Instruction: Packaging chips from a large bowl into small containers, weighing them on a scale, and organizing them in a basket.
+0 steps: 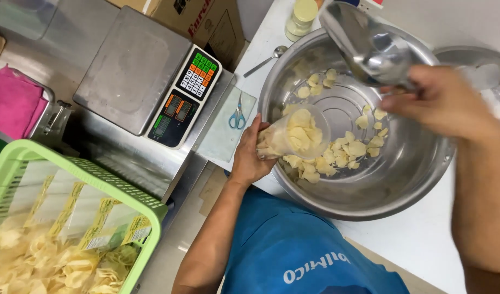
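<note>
My left hand (249, 155) grips a clear plastic bag (293, 136) part-filled with pale yellow chips, its mouth held open over the near rim of a large steel bowl (402, 179). Loose chips (342, 152) lie scattered across the bowl's bottom. My right hand (443, 100) holds a shiny metal scoop (369, 46) by its handle, raised above the far side of the bowl and tilted toward the bag. The scoop looks empty of chips.
A digital weighing scale (141, 71) with a coloured keypad stands left of the bowl. Blue-handled scissors (238, 117) and a spoon (266, 59) lie on the white table. A green basket (70, 223) of bagged chips sits at lower left. A pink cloth (13, 100) lies far left.
</note>
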